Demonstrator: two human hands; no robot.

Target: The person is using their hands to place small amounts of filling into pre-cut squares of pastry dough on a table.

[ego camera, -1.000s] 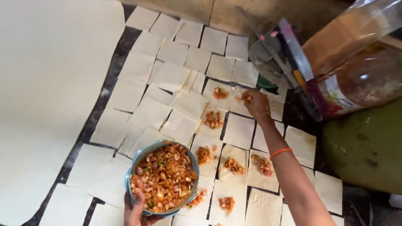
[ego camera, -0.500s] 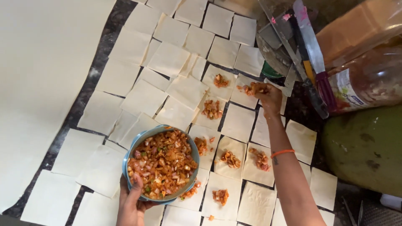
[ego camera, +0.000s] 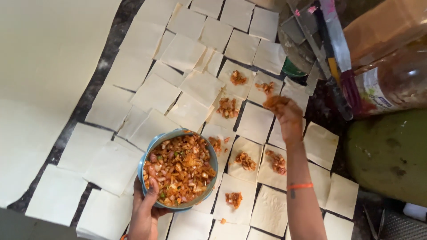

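My left hand grips the near rim of a blue bowl full of chopped orange filling with onion pieces. It holds the bowl just above the pale dough squares laid over a dark surface. My right hand, with an orange band on its wrist, hovers over the squares at the right. Its fingers are bunched together and smeared orange. Just beyond its fingertips a small heap of filling lies on a square. Several other squares near the bowl carry similar heaps.
A large pale dough sheet covers the left side. At the top right stand a clear plastic jar, a utensil with a pink and yellow handle and a metal tool. A green rounded object sits at the right edge.
My right hand has drawn back a little from the far square, leaving a heap of filling there. The bowl in my left hand has stayed about where it was.
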